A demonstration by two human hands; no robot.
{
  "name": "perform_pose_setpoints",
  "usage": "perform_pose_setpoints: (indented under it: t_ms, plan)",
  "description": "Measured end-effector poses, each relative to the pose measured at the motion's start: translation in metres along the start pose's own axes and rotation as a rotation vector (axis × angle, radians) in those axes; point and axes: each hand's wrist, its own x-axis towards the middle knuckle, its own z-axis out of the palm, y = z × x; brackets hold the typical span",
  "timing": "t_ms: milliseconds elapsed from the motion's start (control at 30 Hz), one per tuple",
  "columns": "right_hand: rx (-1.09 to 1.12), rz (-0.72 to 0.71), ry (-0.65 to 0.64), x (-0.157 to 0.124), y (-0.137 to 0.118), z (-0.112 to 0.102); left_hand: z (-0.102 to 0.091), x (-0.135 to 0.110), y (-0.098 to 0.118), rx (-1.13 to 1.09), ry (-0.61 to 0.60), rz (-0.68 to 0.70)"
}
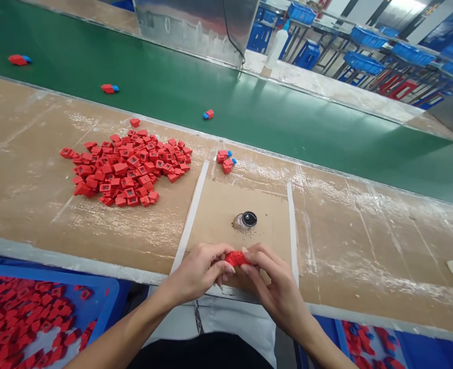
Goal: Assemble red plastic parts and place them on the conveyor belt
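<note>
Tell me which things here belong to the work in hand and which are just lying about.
In use, likely: red piece, held by left hand and right hand; small jar; pile of red pieces.
Lying about: white bottle; blue crates; metal box.

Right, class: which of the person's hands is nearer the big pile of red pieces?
Left. The left hand sits down and to the right of the pile of red pieces. The right hand lies farther right, beyond the left hand. Both pinch one red piece.

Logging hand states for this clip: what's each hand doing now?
Left hand: closed on the red part.
Right hand: closed on the same red part.
</note>
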Motion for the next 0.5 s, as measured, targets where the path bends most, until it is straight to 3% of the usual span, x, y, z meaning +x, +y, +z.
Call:
perform_pose_setpoints:
  t_ms: [367, 500]
  plan:
    - [0.077, 0.005, 0.232, -0.004, 0.005, 0.012, -0.001, 0.008, 0.001, -0.164, 0.017, -0.072]
    - [0.035, -0.063, 0.236, -0.004, 0.005, 0.015, -0.001, 0.006, 0.002, -0.138, 0.018, -0.067]
